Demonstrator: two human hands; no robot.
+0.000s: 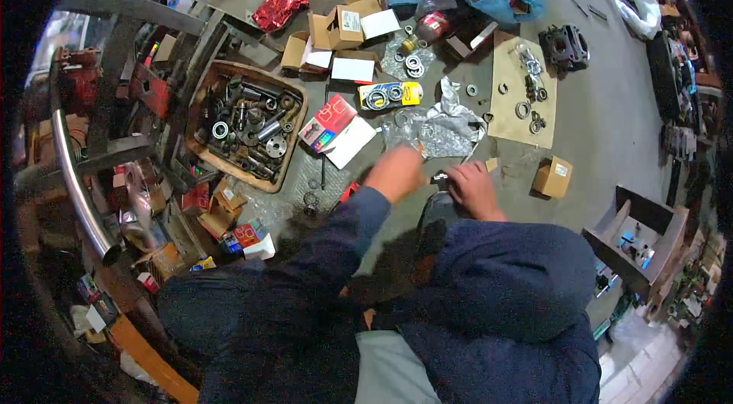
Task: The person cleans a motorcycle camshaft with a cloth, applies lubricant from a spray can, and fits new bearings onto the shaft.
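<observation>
Sleeve near left navy; object beside right hand dark grey. Plastic wrap ahead of hands clear with whitish glints. Box left of it red and white, rainbow band along one side. Card pack beyond yellow and white. Left tray brown, parts inside silver and black. Far foil packet shiny red. Far bag translucent blue. Right sheet tan; right carton brown, pale label.

We look down from the person's head through one wide fisheye lens, facing the floor ahead. Dark clothes fill much of the bottom, nearest us; the left hand and right hand lie near our centre.
</observation>
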